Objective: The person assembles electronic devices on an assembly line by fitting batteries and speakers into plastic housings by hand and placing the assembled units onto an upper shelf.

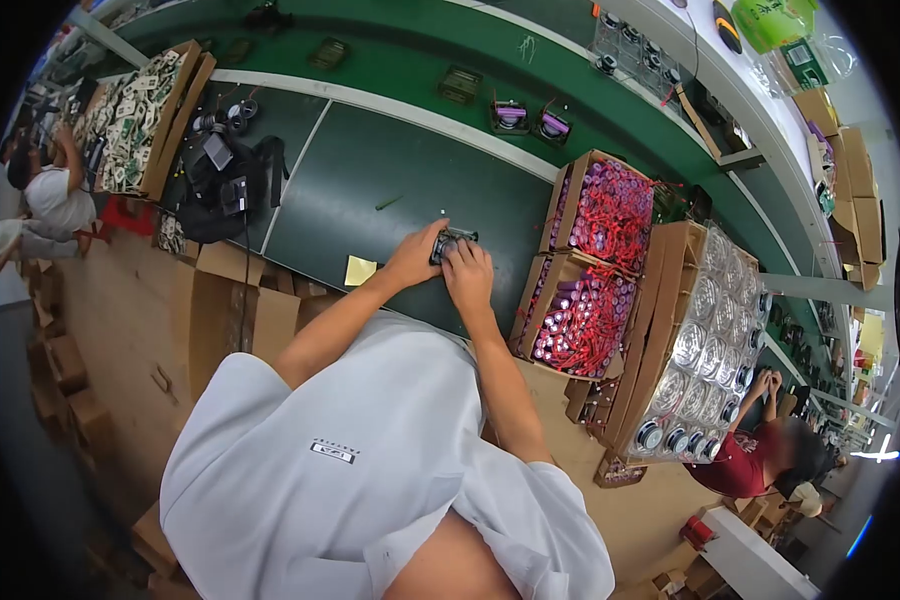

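On the dark green worktop (355,165), a small dark plastic housing (457,236) sits between my two hands; its inside is mostly covered by fingers. My left hand (416,257) grips its left side, thumb and fingers closed against it. From the near right, my right hand (467,274) presses bent fingers onto the same housing. A thin green strip (388,202) lies beyond my left hand, and a yellow paper square (360,270) rests at the table's near edge beside my left forearm.
Right of my hands stand cartons of purple battery cells with red wires (610,210) (582,315). Beyond them is a box of clear trays with speakers (705,340). A black bag (220,190) lies left. Similar housings (510,117) sit on the green line ahead. Co-workers (770,450) are on both sides.
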Demonstrator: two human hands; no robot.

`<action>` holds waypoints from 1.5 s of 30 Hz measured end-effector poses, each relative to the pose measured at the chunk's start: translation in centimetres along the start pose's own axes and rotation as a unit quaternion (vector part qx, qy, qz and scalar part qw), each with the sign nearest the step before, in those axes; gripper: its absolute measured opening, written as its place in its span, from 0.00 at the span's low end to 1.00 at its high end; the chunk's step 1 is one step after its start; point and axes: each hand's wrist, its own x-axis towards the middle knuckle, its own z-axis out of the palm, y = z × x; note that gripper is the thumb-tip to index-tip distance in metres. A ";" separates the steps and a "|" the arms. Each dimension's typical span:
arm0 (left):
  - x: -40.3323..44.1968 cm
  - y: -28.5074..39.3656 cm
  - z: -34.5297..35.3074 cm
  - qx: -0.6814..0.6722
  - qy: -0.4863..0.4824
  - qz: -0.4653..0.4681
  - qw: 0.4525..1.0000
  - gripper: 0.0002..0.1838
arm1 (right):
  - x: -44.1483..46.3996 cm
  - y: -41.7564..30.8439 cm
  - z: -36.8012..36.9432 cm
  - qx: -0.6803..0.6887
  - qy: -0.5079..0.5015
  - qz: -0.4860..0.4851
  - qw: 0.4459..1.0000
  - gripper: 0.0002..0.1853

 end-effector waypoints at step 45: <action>0.2 1.7 -1.3 0.173 -0.038 0.023 0.984 0.31 | 7.8 -2.6 -36.8 -0.257 0.157 0.257 0.918 0.09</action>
